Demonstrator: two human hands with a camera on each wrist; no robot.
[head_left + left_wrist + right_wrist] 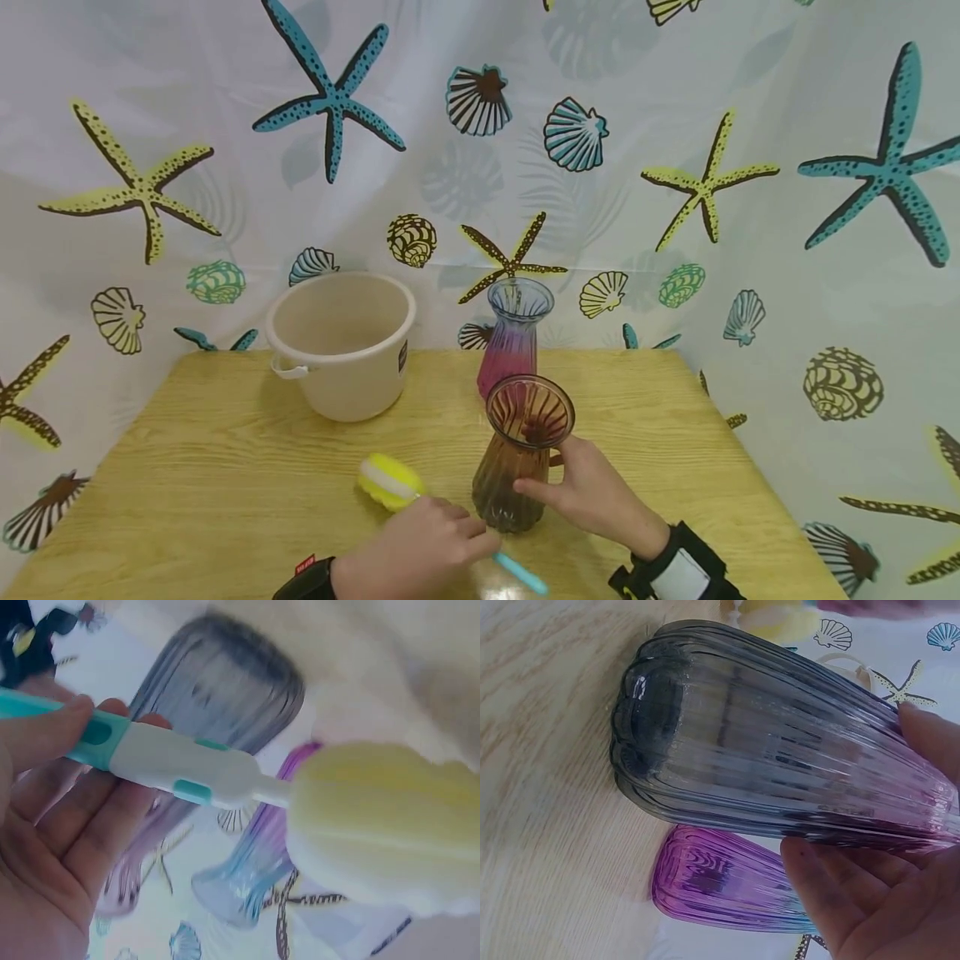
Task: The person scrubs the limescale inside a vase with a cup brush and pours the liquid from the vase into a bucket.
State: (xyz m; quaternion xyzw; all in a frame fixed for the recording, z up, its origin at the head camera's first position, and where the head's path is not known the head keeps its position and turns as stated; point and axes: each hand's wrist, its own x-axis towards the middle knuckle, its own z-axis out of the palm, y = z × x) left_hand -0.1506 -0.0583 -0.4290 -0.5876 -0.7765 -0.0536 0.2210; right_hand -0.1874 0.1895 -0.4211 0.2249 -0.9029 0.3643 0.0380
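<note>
My left hand grips a sponge bottle brush by its handle, which is teal and white in the left wrist view. The yellow and white sponge head points away to the left. Around the upper part of a ribbed glass vase, amber fading to smoky grey, my right hand has its thumb and fingers. The vase's flared mouth faces up toward me, and its base is close over the table. In the right wrist view, the smoky base shows with the fingers along the side.
Behind the held vase stands a second vase, blue at the top and pink below. A cream bucket with a handle sits at the back left of the wood-grain table. A sea-patterned curtain hangs behind.
</note>
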